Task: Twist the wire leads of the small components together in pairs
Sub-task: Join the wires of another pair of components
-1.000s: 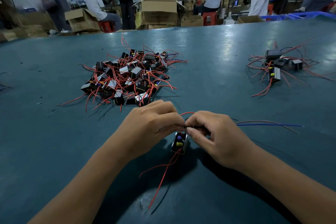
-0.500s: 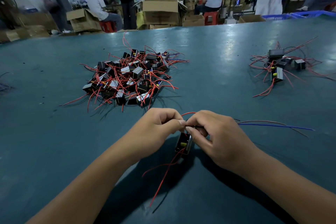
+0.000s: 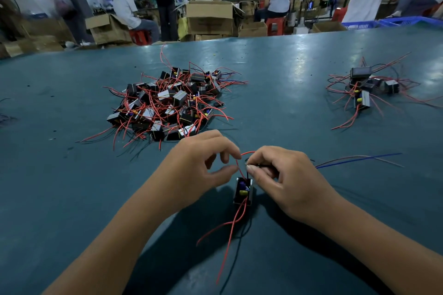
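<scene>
1 component [image 3: 243, 191] lies between 2 hands: right hand [image 3: 290, 182] pinches its wires, left hand [image 3: 203, 163] released; 2 piles beyond, big pile [image 3: 167, 103] and small pile [image 3: 364, 88].

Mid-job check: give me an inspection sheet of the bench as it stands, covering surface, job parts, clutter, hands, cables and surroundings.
Surface: teal table, scuffed, with glare patches.
Job's things: component in work between the hands; large pile ahead left; small pile far right.
Clutter: nothing seen.
Hands: left hand has thumb and forefinger parted by the red lead, nothing gripped; right hand pinches a dark lead.
Cables: loose blue and grey wires right of the hands.
Surroundings: seated workers, cardboard boxes, red stools.
</scene>
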### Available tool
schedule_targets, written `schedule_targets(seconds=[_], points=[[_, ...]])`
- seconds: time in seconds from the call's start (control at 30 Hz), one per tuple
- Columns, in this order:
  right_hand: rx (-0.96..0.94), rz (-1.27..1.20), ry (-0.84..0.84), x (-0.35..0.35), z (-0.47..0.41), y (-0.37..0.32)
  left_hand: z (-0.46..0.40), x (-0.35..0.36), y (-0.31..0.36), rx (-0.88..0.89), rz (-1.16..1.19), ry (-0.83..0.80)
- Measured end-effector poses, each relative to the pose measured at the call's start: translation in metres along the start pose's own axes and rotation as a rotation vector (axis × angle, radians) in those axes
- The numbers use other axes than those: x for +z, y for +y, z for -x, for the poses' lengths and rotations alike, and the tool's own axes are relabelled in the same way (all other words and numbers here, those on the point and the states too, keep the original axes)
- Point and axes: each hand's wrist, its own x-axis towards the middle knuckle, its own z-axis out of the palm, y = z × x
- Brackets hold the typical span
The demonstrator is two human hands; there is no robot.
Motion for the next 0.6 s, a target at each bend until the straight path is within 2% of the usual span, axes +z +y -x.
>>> schedule_targets(seconds=[0.27, 0.6], points=[[-0.015, -0.025, -0.046, -0.002, 0.002, -0.001, -0.001, 0.008, -0.007, 0.158, -0.109, 0.014], [0.023, -0.089, -0.064, -0.001, 0.002, -0.001, -0.002, 0.01, -0.012, 0.165, -0.036, -0.03]])
